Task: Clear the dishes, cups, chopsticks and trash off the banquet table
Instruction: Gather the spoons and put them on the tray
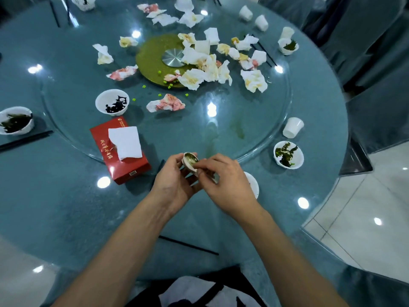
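Over the near edge of the round table, my left hand (174, 176) grips a small white cup (190, 161) tilted on its side, with greenish residue inside. My right hand (223, 176) pinches the cup's rim from the right. A white bowl (253, 185) peeks out from under my right hand. Bowls with dark greens sit at the right (288, 154), far left (15, 120) and left of centre (112, 102). Black chopsticks lie near my forearms (188, 245) and at the left (24, 140). Several crumpled, stained napkins (166, 103) litter the glass turntable (221, 120).
A red tissue box (120, 151) with a white tissue sticking out stands left of my hands. An empty white cup (292, 127) lies on its side at the right. More cups and bowls stand at the far edge. Covered chairs ring the right side.
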The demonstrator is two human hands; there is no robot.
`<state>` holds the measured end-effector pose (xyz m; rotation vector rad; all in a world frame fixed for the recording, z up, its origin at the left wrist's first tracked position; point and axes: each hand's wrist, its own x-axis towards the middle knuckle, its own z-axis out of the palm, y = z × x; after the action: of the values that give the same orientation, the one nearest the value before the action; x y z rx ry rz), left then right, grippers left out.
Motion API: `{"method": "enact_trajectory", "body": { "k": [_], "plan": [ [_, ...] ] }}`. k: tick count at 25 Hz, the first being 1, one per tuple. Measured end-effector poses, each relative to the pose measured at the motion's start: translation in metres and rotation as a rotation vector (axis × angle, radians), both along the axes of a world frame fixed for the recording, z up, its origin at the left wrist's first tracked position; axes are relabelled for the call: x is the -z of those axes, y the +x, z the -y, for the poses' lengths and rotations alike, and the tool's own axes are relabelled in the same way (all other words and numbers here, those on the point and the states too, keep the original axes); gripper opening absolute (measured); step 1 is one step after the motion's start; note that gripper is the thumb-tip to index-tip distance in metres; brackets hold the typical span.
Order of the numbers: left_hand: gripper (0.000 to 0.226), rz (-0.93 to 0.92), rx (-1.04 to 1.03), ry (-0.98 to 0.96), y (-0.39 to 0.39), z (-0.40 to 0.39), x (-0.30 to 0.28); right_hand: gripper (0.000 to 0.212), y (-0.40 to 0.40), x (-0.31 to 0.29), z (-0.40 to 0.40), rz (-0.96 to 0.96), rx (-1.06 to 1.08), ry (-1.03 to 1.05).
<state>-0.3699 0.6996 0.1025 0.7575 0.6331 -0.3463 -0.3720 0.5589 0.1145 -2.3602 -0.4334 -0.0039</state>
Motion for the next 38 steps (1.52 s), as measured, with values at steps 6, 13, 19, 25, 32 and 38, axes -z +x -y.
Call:
{"method": "enact_trajectory", "body": {
  "k": [6, 13, 19, 25, 32, 38],
  "plan": [
    [0.029, 0.022, 0.117, -0.007, -0.019, 0.020, -0.007, 0.020, -0.032, -0.004, 0.019, -0.043, 0.075, 0.048],
    [0.027, 0.023, 0.244, -0.023, -0.032, 0.041, -0.013, 0.023, -0.059, -0.014, 0.041, 0.033, 0.230, 0.037],
    [0.030, 0.061, 0.288, -0.056, -0.059, 0.058, -0.022, 0.021, -0.093, -0.018, 0.076, 0.052, 0.382, 0.032],
    [0.038, 0.012, 0.391, -0.055, -0.120, 0.090, -0.024, 0.023, -0.173, -0.016, 0.113, 0.078, 0.562, 0.049],
    [0.037, 0.036, 0.609, -0.087, -0.189, 0.159, -0.039, 0.022, -0.280, -0.028, 0.167, 0.084, 0.797, 0.057],
    [0.038, 0.064, 0.804, -0.102, -0.255, 0.220, -0.051, 0.021, -0.372, -0.038, 0.209, 0.113, 0.998, 0.061]
  ]
}}
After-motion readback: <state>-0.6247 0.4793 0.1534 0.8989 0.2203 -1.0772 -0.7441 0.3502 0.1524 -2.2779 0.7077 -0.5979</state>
